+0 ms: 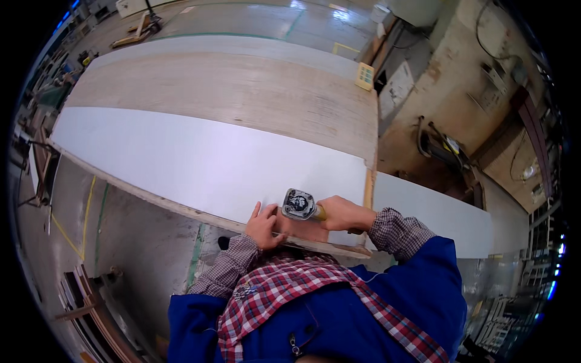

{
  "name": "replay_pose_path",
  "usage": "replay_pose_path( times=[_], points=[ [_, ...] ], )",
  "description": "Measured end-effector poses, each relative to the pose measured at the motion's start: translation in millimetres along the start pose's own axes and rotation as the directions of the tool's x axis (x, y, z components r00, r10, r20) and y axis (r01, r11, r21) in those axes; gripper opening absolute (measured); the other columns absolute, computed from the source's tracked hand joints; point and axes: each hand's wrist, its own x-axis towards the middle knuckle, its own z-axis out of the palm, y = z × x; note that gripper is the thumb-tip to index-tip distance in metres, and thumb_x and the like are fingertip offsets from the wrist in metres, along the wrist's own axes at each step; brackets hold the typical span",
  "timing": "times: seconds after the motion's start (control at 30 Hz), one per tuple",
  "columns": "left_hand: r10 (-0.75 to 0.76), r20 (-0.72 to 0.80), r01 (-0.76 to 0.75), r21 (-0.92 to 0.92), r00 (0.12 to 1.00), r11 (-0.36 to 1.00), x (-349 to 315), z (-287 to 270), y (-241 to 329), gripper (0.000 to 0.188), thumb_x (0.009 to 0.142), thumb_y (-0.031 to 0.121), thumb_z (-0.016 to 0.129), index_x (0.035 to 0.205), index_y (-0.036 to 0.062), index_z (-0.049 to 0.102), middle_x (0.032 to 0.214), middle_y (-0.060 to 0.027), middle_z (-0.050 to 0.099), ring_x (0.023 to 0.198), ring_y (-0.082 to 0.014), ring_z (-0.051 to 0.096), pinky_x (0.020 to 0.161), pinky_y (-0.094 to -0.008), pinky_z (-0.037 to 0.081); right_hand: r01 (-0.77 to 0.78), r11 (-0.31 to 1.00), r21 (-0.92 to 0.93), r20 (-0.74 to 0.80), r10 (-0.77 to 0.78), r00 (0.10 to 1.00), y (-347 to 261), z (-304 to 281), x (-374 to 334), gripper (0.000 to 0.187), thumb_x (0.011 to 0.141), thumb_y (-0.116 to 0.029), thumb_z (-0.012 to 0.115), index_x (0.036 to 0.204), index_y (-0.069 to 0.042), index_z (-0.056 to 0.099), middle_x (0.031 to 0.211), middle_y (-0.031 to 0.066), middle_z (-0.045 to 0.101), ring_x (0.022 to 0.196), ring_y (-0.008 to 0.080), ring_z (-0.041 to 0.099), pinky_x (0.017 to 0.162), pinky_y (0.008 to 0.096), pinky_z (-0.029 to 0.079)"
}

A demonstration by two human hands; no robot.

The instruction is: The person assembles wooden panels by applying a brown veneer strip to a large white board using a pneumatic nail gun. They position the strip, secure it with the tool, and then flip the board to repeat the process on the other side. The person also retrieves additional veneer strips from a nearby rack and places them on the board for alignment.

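Note:
My right hand (345,213) is closed round the yellowish handle of a nail gun (298,204), whose squarish grey head has a black cap and corner bolts. Its lower end is hidden beneath the head. Under and beside the tool, a flat reddish-brown piece (305,230) lies at the near edge of a long white panel (200,154). My left hand (262,226) rests at that piece's left end, fingers apart and partly stretched over the panel. Whether its fingertips press on the piece, I cannot tell.
The white panel lies on a long wooden worktop (230,81). A yellow card (365,76) is at its far right corner. On the right, a second white sheet (430,221) adjoins a brown bench (436,78) with a metal tool. Stacked boards (91,308) stand lower left.

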Motion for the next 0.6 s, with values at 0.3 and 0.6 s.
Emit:
replay_pose_path(
  times=[0.3, 0.6],
  points=[
    [0.201, -0.068, -0.203, -0.019, 0.977, 0.979, 31.6, 38.7, 51.6, 0.041, 0.066, 0.036, 0.069, 0.081, 0.0001, 0.055, 0.123, -0.0168, 0.044, 0.113, -0.028, 0.046, 0.107, -0.0512, 0.016, 0.018, 0.999, 0.028, -0.013, -0.018, 1.0, 57.6, -6.8, -65.8, 0.034, 0.066, -0.017, 0.062, 0.091, 0.006, 0.057, 0.08, 0.0262, 0.06, 0.078, 0.0383, 0.06, 0.069, 0.0397, 0.048],
    [0.279, 0.082, -0.273, -0.076, 0.957, 0.959, 54.8, 60.3, 83.0, 0.035, 0.068, 0.035, 0.067, 0.07, 0.0038, 0.052, 0.121, -0.0167, 0.046, 0.113, -0.0267, 0.046, 0.108, -0.0481, 0.017, -0.068, 0.992, 0.103, -0.017, 0.07, 0.997, 92.3, -4.4, -110.4, 0.033, 0.066, -0.017, 0.063, 0.093, 0.001, 0.058, 0.081, 0.023, 0.061, 0.077, 0.0374, 0.06, 0.068, 0.0405, 0.048]
  ],
)
